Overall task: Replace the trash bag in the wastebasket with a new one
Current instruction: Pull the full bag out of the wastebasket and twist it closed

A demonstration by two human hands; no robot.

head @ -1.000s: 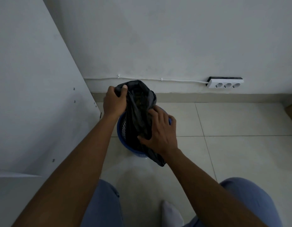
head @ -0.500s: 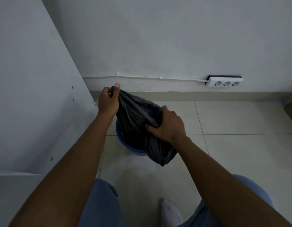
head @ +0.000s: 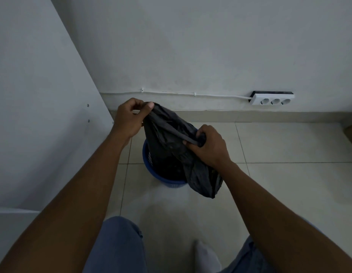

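Observation:
A black trash bag (head: pixel 167 134) hangs over a small blue mesh wastebasket (head: pixel 149 166) that stands on the tiled floor. My left hand (head: pixel 127 119) pinches the bag's top edge, raised to the upper left of the basket. My right hand (head: pixel 208 146) grips the opposite edge at the basket's right side. The plastic is stretched taut between both hands. A loose part of the bag droops over the basket's near right rim. Most of the basket's inside is hidden by the bag.
A white cabinet panel (head: pixel 43 115) rises close on the left. The white wall (head: pixel 190 46) is just behind the basket, with a cable and a white power strip (head: pixel 273 99) at the right. My knees and one white sock (head: pixel 206 257) are at the bottom.
My right hand slid from the bag's middle to its right edge and gripped it. My left hand shifted a little left, and the bag's mouth got pulled wider between them.

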